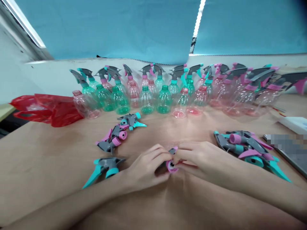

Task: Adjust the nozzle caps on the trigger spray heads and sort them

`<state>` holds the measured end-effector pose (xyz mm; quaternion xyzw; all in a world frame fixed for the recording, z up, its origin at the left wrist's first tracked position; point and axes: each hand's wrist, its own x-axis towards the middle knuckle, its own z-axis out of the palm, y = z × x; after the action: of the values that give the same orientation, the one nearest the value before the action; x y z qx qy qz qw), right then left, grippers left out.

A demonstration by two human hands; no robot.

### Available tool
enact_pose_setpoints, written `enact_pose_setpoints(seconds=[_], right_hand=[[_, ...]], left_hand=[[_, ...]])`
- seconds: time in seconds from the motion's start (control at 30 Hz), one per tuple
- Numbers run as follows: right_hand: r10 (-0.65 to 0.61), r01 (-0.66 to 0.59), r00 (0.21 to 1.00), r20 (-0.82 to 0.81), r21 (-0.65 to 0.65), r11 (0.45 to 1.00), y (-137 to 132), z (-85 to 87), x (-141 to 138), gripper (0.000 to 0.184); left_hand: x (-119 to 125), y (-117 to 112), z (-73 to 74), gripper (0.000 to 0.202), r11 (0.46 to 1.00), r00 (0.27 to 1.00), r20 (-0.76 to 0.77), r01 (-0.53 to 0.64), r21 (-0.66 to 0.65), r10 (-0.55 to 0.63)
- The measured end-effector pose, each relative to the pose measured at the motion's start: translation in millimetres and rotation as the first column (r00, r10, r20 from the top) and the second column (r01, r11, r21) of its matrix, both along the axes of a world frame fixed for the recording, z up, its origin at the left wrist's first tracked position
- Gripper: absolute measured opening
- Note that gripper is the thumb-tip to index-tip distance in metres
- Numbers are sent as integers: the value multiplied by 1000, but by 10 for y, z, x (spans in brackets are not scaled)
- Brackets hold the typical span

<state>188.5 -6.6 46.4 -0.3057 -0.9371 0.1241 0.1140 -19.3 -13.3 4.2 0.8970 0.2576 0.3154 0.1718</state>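
Note:
Between my two hands, low over the middle of the table, is a grey and pink spray trigger head [173, 168], its pink collar opening toward me. My left hand [150, 167] curls around it from the left. My right hand [192, 156] pinches at the collar's opening with fingertips close together; anything small in them is hidden. Left of my left hand lies a grey and teal trigger head [106, 167], partly behind my forearm. Farther back are pink-collared trigger heads [112, 139] and a teal one [131, 121]. Beside my right forearm sits a pile of mixed trigger heads [249, 150].
Along the wall stand several green bottles [146, 103] and pink bottles [179, 107] without tops, with bottles fitted with spray heads [254, 92] behind and to the right. A red plastic bag [55, 110] lies at left. A dark flat device [287, 153] rests at the right edge.

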Motion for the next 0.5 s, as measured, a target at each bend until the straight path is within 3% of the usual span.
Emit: enact_pose_setpoints(seconds=[0.1, 0.2, 0.3, 0.5], right_hand=[[-99, 99, 995, 4, 21, 995, 110, -48, -43, 12], [-166, 167, 986, -33, 37, 985, 161, -16, -54, 12], [-167, 168, 983, -72, 7, 986, 138, 94, -45, 12], [-45, 34, 994, -100, -105, 994, 68, 285, -102, 13]], left_hand=[[-34, 256, -55, 16, 997, 999, 28, 30, 71, -33], [-43, 357, -38, 21, 997, 998, 59, -12, 71, 8], [-54, 265, 41, 30, 997, 992, 104, -73, 34, 70], [-102, -32, 155, 32, 993, 969, 220, -119, 4, 116]])
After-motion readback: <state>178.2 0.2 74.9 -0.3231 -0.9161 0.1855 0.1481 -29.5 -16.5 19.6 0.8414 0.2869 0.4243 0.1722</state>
